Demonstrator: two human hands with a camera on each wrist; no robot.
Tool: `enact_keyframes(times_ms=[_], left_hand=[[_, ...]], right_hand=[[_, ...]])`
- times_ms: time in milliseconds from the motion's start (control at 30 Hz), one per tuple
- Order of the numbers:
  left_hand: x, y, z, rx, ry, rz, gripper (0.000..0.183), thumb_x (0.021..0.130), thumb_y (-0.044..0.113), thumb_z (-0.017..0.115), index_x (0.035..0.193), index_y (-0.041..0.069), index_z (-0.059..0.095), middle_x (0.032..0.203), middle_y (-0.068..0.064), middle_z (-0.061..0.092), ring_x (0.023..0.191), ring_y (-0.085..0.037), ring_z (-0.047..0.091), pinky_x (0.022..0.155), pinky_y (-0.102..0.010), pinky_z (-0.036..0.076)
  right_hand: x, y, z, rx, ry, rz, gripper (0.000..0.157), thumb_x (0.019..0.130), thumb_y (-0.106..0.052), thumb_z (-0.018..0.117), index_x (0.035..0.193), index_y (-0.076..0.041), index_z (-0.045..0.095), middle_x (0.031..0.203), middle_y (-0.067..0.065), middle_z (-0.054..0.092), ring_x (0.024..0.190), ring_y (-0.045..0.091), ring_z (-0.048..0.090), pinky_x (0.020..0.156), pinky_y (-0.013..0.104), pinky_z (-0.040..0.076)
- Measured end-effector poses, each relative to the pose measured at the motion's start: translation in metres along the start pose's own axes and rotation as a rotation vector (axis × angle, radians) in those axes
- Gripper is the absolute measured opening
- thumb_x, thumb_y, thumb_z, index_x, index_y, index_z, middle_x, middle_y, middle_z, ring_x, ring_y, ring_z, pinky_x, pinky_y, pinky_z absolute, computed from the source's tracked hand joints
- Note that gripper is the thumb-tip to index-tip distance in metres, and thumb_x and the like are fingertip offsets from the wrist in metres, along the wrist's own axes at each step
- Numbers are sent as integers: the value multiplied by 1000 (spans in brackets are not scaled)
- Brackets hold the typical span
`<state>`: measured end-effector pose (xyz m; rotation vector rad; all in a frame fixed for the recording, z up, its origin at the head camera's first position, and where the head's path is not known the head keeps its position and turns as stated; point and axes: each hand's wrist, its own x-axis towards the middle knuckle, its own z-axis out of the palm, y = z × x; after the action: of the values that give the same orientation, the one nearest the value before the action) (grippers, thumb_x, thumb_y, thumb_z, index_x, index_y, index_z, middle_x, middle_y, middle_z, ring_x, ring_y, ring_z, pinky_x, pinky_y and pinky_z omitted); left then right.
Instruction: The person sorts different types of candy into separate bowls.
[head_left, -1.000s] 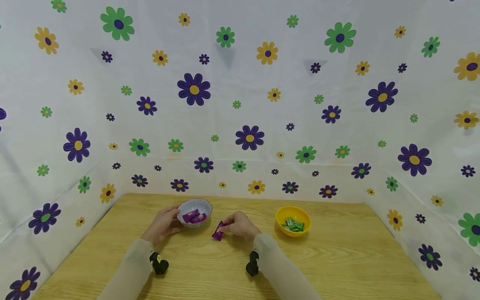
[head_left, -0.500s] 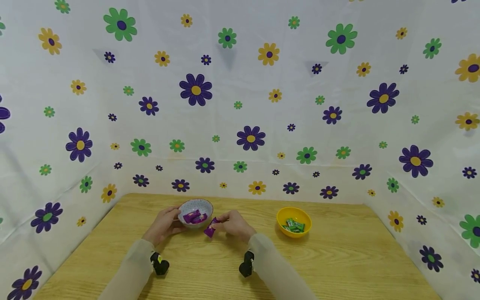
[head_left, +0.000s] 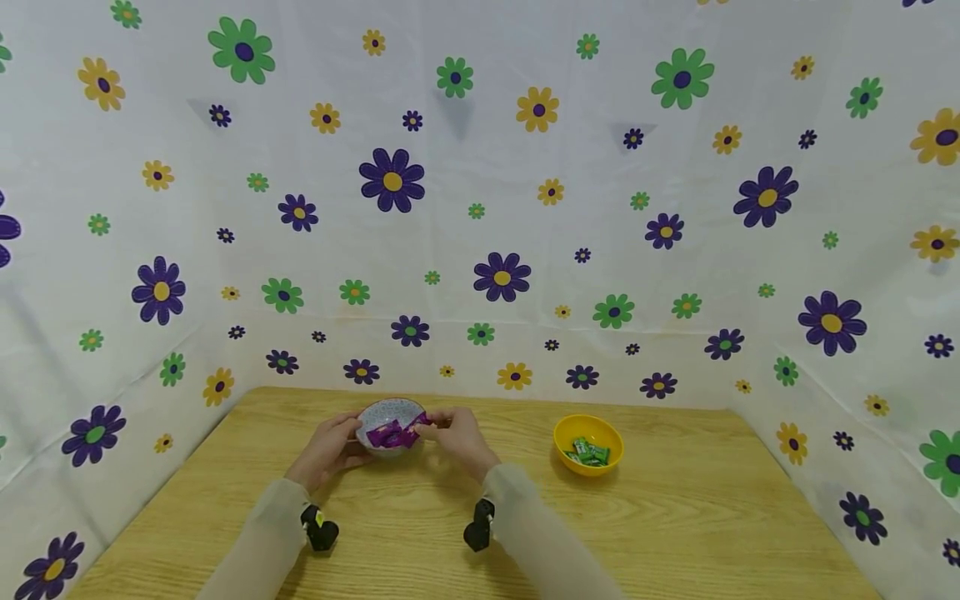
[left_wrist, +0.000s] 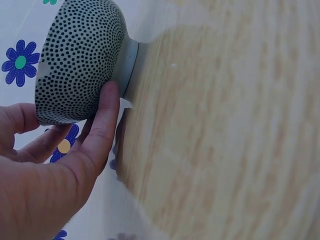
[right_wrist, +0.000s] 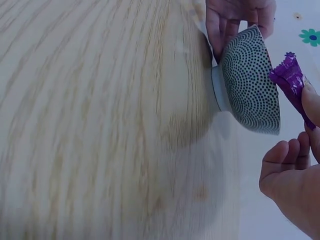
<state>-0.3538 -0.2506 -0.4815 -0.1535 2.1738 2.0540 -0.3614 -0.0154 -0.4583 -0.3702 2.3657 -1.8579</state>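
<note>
Sorting nearly done: right hand [head_left: 457, 435] pinches last purple candy [head_left: 417, 421] over dotted bowl [head_left: 372, 415], left hand [head_left: 327, 446] grasping bowl; green candies [head_left: 588, 452] already in yellow bowl [head_left: 609, 462].

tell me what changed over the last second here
The right hand, pinching a purple candy, lifted it off the wooden table and carried it left, up to the rim of the dotted bowl. The left hand kept holding that bowl; the yellow bowl stayed put.

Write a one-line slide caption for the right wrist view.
Right hand pinches a purple candy wrapper at the rim of a dotted bowl steadied by the left hand on a wooden table.
</note>
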Motion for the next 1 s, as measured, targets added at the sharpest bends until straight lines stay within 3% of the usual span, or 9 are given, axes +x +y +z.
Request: enact_keyframes(times_ms=[367, 533, 733, 1000], left_hand=[[-4, 1, 2, -7, -7, 6, 54, 107, 21, 32, 152, -5, 22, 141, -32, 39, 97, -22, 64, 92, -45, 55], [-5, 1, 4, -2, -3, 5, 53, 107, 21, 32, 152, -5, 23, 142, -32, 40, 100, -24, 64, 92, -45, 55], [-3, 1, 4, -9, -7, 2, 53, 107, 20, 32, 152, -4, 23, 144, -32, 38, 101, -23, 63, 90, -42, 55], [-2, -1, 2, -5, 1, -7, 54, 107, 22, 32, 153, -4, 22, 144, -32, 38, 96, -21, 64, 90, -43, 55]], right_hand=[[4, -3, 19, -1, 96, -9, 27, 88, -20, 75, 108, -3, 73, 94, 2, 63, 83, 11, 49, 67, 20, 41], [-1, -1, 19, -31, 60, -57, 18, 86, -15, 75, 100, -3, 75, 91, 3, 63, 78, 10, 46, 64, 21, 39], [-4, 2, 10, -28, -29, -71, 20, 87, -20, 75, 98, -4, 76, 104, 7, 68, 82, 12, 48, 67, 25, 39], [-3, 8, 1, 43, -12, -47, 21, 92, -20, 68, 99, -1, 74, 96, 4, 69, 81, 10, 50, 70, 24, 41]])
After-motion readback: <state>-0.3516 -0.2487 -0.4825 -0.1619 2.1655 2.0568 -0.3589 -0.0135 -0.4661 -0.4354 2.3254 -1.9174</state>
